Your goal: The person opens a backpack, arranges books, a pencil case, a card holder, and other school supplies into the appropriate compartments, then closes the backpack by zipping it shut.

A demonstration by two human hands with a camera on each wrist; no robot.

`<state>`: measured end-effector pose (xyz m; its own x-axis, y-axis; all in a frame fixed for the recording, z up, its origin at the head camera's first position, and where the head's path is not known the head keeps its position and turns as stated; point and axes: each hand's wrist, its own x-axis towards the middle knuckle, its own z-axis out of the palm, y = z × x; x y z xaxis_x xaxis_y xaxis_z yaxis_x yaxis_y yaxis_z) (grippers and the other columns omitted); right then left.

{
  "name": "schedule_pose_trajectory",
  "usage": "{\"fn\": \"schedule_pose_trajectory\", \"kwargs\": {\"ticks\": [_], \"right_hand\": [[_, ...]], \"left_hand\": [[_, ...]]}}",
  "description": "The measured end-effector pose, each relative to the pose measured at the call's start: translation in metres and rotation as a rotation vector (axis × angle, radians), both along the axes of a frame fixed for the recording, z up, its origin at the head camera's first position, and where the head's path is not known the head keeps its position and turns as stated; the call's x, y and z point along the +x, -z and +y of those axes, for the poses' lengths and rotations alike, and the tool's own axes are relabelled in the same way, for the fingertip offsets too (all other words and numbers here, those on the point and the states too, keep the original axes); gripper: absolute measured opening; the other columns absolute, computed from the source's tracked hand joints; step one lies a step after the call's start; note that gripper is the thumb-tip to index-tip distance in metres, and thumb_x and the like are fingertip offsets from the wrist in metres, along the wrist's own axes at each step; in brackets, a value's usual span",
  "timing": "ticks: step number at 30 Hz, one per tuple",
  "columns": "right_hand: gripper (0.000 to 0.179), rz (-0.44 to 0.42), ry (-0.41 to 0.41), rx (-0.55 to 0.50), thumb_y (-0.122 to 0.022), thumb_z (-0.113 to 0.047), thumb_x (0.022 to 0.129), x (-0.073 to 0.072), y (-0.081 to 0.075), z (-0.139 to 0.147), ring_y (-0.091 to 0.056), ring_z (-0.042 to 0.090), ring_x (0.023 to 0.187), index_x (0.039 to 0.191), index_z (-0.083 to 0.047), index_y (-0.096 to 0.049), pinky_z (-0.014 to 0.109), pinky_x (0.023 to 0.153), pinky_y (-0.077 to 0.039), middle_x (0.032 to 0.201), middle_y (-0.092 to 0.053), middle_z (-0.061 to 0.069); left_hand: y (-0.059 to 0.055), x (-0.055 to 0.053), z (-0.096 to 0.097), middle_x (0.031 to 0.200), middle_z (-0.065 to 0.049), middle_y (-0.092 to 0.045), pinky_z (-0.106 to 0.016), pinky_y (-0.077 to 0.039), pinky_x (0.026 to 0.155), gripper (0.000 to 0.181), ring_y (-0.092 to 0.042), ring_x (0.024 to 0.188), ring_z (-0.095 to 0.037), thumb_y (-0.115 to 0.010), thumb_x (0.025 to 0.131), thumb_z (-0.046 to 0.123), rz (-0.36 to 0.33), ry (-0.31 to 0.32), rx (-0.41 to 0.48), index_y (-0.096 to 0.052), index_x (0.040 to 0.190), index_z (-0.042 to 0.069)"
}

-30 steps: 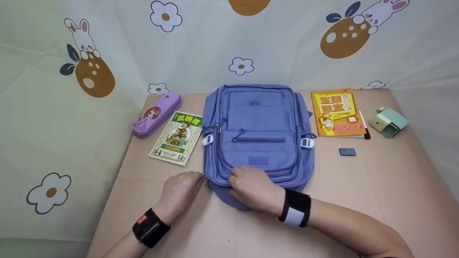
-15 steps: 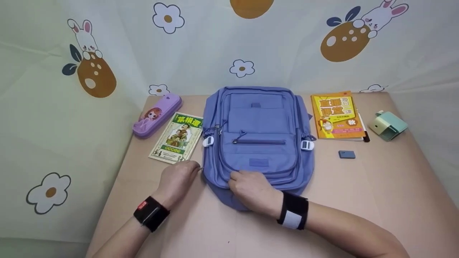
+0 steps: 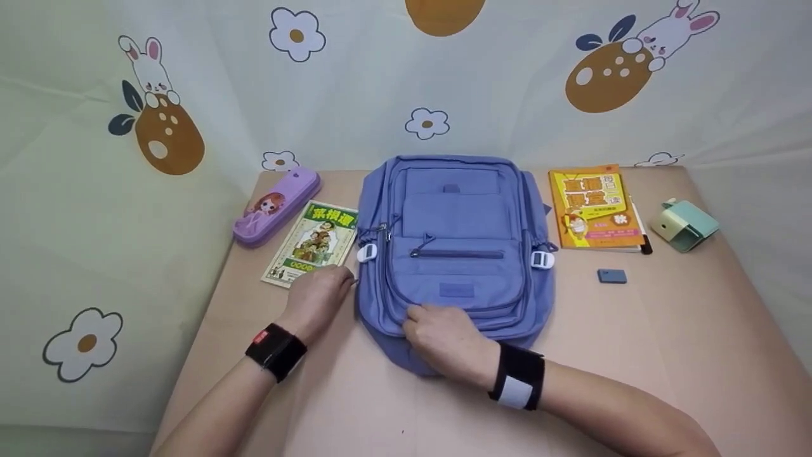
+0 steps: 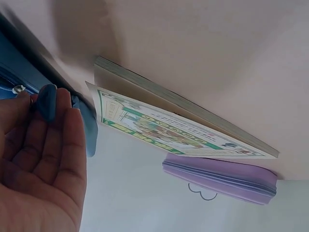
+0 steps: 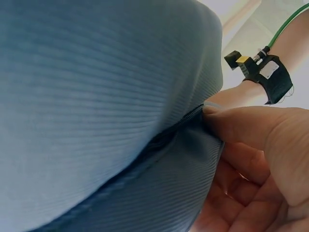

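A periwinkle-blue backpack (image 3: pixel 466 216) lies flat at the middle of the desk (image 3: pixel 634 355), front face up, its top near the far edge. It is softly padded, with rounded corners and several zip seams curving round the front. A short horizontal zip (image 3: pixel 458 254) crosses the front panel, a small rectangular patch (image 3: pixel 457 290) sits below it, and a white buckle (image 3: pixel 542 260) shows on each side. In the right wrist view the cloth is finely ribbed.

The left hand (image 3: pixel 317 301) is at the backpack's left side, fingertips together, pinching a blue tab (image 4: pixel 47 102) close to a silver zip slider (image 4: pixel 19 89). The right hand (image 3: pixel 447 336) pinches the fabric by a seam at the backpack's lower left.

Towards the desk's far left corner lie a purple pencil case (image 3: pixel 277 206) and a green-and-cream book (image 3: pixel 311 241); near the far right corner, an orange book (image 3: pixel 596 206) and a mint-and-cream holder (image 3: pixel 685 225).
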<state>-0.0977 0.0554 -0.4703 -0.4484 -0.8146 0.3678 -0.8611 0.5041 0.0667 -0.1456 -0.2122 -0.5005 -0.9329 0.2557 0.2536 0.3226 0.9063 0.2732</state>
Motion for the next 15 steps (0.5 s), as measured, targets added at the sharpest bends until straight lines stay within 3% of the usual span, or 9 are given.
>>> {"fn": "schedule_pose_trajectory", "kwargs": {"ticks": [7, 11, 15], "right_hand": [[0.032, -0.124, 0.063, 0.036, -0.078, -0.04, 0.089, -0.01, -0.025, -0.016, -0.059, 0.017, 0.067, 0.082, -0.01, -0.07, 0.033, 0.053, -0.051, 0.079, -0.06, 0.0], [0.04, -0.178, 0.113, 0.121, -0.077, -0.048, 0.088, -0.02, -0.041, -0.038, -0.06, 0.02, 0.071, 0.083, -0.008, -0.072, 0.035, 0.052, -0.051, 0.082, -0.062, 0.003], [0.045, -0.22, 0.152, 0.225, -0.077, -0.054, 0.085, -0.025, -0.043, -0.061, -0.061, 0.023, 0.074, 0.082, -0.009, -0.075, 0.037, 0.052, -0.052, 0.085, -0.066, 0.007]], "left_hand": [[-0.001, -0.004, 0.0, 0.08, -0.005, -0.072, -0.047, -0.055, 0.063, 0.017, -0.069, 0.072, -0.029, -0.064, 0.1, 0.017, -0.006, -0.008, -0.017, -0.074, 0.086, 0.013], [-0.001, -0.003, 0.001, 0.079, -0.005, -0.071, -0.046, -0.054, 0.061, 0.017, -0.068, 0.069, -0.029, -0.065, 0.099, 0.017, -0.012, -0.014, -0.024, -0.073, 0.085, 0.013], [-0.001, -0.002, 0.001, 0.078, -0.005, -0.07, -0.046, -0.053, 0.059, 0.016, -0.067, 0.068, -0.028, -0.066, 0.099, 0.018, -0.02, -0.017, -0.024, -0.073, 0.085, 0.013]]}}
